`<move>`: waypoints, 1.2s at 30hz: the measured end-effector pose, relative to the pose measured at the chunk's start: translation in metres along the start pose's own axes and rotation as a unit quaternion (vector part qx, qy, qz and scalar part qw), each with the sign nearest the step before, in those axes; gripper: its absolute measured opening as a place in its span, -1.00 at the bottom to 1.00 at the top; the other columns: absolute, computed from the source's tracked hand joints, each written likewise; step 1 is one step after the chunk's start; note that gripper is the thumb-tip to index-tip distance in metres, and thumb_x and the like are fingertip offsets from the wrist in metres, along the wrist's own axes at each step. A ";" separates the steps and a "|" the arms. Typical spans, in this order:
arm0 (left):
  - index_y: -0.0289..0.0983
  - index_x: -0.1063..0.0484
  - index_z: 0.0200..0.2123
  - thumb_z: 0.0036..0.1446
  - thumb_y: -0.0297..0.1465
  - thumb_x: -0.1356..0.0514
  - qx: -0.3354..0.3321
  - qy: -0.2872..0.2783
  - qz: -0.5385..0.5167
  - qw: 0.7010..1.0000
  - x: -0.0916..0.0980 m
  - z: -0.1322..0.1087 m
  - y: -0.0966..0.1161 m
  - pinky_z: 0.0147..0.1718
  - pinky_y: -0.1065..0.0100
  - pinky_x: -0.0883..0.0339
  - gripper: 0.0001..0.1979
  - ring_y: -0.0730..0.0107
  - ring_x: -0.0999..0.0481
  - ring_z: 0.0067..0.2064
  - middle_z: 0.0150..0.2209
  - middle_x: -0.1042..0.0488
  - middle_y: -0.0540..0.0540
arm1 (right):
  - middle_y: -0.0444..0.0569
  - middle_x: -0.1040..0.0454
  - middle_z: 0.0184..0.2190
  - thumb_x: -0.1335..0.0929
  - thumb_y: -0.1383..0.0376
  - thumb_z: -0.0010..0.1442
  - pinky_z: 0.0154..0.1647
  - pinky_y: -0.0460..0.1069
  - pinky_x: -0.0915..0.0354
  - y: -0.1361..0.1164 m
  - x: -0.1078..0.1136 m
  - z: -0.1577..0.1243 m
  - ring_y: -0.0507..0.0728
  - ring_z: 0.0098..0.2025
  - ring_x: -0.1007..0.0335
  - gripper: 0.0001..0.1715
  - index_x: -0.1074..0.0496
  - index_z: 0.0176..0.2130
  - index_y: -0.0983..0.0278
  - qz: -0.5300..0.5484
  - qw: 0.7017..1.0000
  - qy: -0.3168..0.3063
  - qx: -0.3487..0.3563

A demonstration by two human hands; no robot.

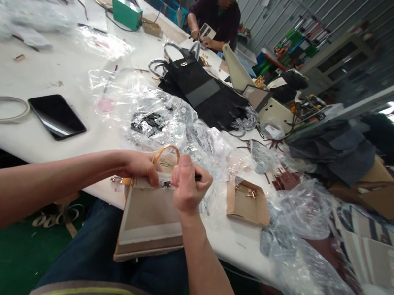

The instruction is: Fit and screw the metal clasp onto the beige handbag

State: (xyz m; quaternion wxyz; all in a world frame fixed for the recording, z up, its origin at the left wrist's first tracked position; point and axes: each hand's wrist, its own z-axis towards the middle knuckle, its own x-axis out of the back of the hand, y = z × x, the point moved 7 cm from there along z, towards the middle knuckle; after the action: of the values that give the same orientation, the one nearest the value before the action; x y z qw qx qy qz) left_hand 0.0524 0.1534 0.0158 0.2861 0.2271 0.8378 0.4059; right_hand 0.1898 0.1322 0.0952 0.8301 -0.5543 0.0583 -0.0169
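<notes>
A small beige handbag [156, 216] with a tan loop handle [169, 149] is tilted at the table's front edge, over my lap. My left hand [143, 166] is closed on its upper edge, with the thumb on the near side. In a fist, my right hand [191, 184] grips a slim tool whose dark end [197, 177] sticks out past the fingers. A small metallic bit shows between the hands at the bag's top edge; whether it is the tool's tip or a fitting, I cannot tell. A metal buckle hangs at the bag's left side.
Clear plastic bags [183, 115] with small metal parts lie beyond my hands. A cardboard tray [248, 203] holds gold-coloured fittings. Left are a phone [57, 116] and a tape roll [3, 109]. Black bag pieces [206, 91] lie further back, before a co-worker [218, 14] handling a pale piece.
</notes>
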 end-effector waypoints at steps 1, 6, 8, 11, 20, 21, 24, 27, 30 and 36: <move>-0.32 -0.66 -0.39 -0.28 -0.45 -0.48 0.008 -0.001 0.011 1.000 0.000 0.000 -0.002 -0.46 0.33 -0.56 -0.74 0.11 -0.65 -0.38 -0.36 -0.70 -0.17 | -0.23 -0.06 -0.68 -0.46 -0.14 0.49 -0.61 0.01 -0.01 -0.001 0.002 0.002 -0.01 -0.66 -0.02 -0.16 -0.11 -0.61 0.16 0.035 0.999 0.008 -0.017; -0.30 -0.69 -0.37 -0.26 -0.40 -0.50 -0.007 -0.013 0.033 0.999 0.000 -0.002 -0.004 -0.49 0.36 -0.51 -0.73 0.13 -0.63 -0.41 -0.38 -0.68 -0.15 | -0.30 0.08 -0.73 -0.52 -0.18 0.39 -0.72 -0.03 0.15 -0.006 0.012 0.004 -0.06 -0.73 0.21 -0.07 0.01 -0.64 0.16 0.177 0.981 0.017 -0.080; -0.29 -0.69 -0.38 -0.27 -0.42 -0.50 -0.016 -0.016 0.028 0.999 0.000 -0.002 -0.003 -0.50 0.36 -0.50 -0.74 0.14 -0.62 -0.43 -0.39 -0.68 -0.13 | -0.30 0.07 -0.74 -0.54 -0.18 0.35 -0.73 -0.04 0.15 -0.006 0.011 0.005 -0.07 -0.73 0.21 -0.05 0.01 -0.65 0.16 0.184 0.979 0.014 -0.088; -0.31 -0.71 -0.38 -0.25 -0.42 -0.49 -0.009 -0.023 0.031 0.999 0.002 -0.001 -0.007 -0.49 0.35 -0.50 -0.75 0.17 -0.60 -0.44 -0.38 -0.69 -0.16 | -0.31 0.06 -0.73 -0.57 -0.17 0.31 -0.74 -0.06 0.17 0.004 -0.002 0.016 -0.07 -0.73 0.18 -0.07 -0.01 -0.65 0.16 0.168 0.978 0.009 -0.125; -0.31 -0.71 -0.32 -0.18 -0.41 -0.49 -0.065 -0.031 0.044 0.996 0.002 -0.008 -0.003 -0.41 0.39 -0.54 -0.75 0.19 -0.65 -0.36 -0.30 -0.71 -0.15 | -0.36 0.04 -0.73 -0.60 -0.17 0.24 -0.76 -0.11 0.22 0.054 -0.041 0.057 -0.09 -0.72 0.18 -0.12 -0.02 -0.57 0.14 0.101 0.938 -0.039 -0.329; -0.31 -0.71 -0.33 -0.18 -0.39 -0.49 -0.057 -0.035 0.050 0.997 0.002 -0.008 -0.004 -0.43 0.39 -0.53 -0.74 0.19 -0.64 -0.37 -0.31 -0.70 -0.15 | -0.36 0.07 -0.73 -0.59 -0.19 0.24 -0.76 -0.10 0.23 0.048 -0.035 0.054 -0.09 -0.72 0.21 -0.09 0.02 -0.57 0.14 0.128 0.941 -0.043 -0.309; -0.32 -0.70 -0.34 -0.21 -0.37 -0.50 -0.038 -0.040 0.056 0.997 0.002 -0.006 -0.006 -0.48 0.37 -0.49 -0.73 0.17 -0.62 -0.41 -0.35 -0.69 -0.16 | -0.34 0.13 -0.72 -0.53 -0.23 0.31 -0.75 -0.08 0.21 0.016 -0.005 0.038 -0.08 -0.72 0.27 -0.04 0.10 -0.58 0.15 0.182 0.967 -0.012 -0.180; -0.32 -0.70 -0.34 -0.21 -0.38 -0.50 -0.037 -0.031 0.051 0.997 0.003 -0.005 -0.007 -0.48 0.37 -0.48 -0.73 0.17 -0.62 -0.40 -0.37 -0.68 -0.15 | -0.30 0.12 -0.72 -0.48 -0.24 0.40 -0.73 -0.05 0.19 -0.009 0.011 0.015 -0.06 -0.72 0.25 -0.04 0.08 -0.61 0.16 0.172 0.982 0.023 -0.072; -0.32 -0.70 -0.33 -0.21 -0.38 -0.51 -0.044 -0.031 0.042 0.998 0.003 -0.006 -0.007 -0.46 0.37 -0.48 -0.71 0.18 -0.60 -0.40 -0.35 -0.68 -0.15 | -0.28 0.09 -0.72 -0.49 -0.20 0.42 -0.70 -0.03 0.17 -0.016 0.004 0.000 -0.05 -0.71 0.19 -0.06 0.02 -0.63 0.16 0.146 0.988 0.028 -0.035; -0.30 -0.65 -0.42 -0.21 -0.38 -0.50 -0.080 -0.047 0.060 0.994 -0.003 -0.009 0.000 -0.47 0.41 -0.43 -0.79 0.27 -0.53 -0.43 -0.43 -0.62 -0.09 | -0.24 -0.04 -0.70 -0.48 -0.13 0.47 -0.63 0.01 0.01 -0.006 -0.006 -0.007 -0.02 -0.68 0.00 -0.13 -0.11 -0.63 0.18 0.083 0.996 0.043 -0.005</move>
State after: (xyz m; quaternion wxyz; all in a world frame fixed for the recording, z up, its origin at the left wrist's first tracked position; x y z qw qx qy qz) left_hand 0.0483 0.1467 0.0207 0.3173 0.2718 0.7733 0.4769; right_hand 0.1831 0.1237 0.0985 0.8223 -0.5509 0.1398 0.0281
